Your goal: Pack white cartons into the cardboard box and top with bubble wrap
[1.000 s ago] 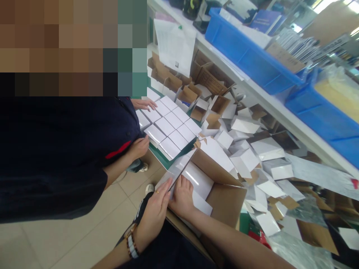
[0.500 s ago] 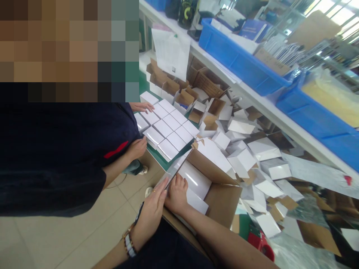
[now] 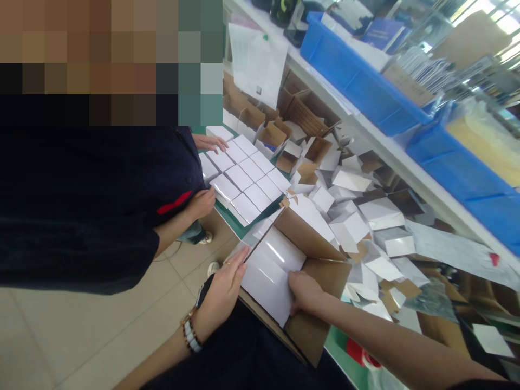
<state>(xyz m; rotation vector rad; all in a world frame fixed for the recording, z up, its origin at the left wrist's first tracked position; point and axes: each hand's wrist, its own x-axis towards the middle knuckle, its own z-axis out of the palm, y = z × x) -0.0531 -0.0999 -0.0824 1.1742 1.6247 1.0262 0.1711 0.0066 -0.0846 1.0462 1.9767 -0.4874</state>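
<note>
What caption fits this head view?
Left hand steadies a brown carton flap while right hand presses white boxes inside.

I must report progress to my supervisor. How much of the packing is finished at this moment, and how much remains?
Done: white boxes already lie flat inside the brown carton. In hand: the right hand presses on them while the left hand steadies the carton's flap. Left: a co-worker's hands rest by a neat block of white boxes on the table, and a large loose pile lies beyond the carton.
</note>
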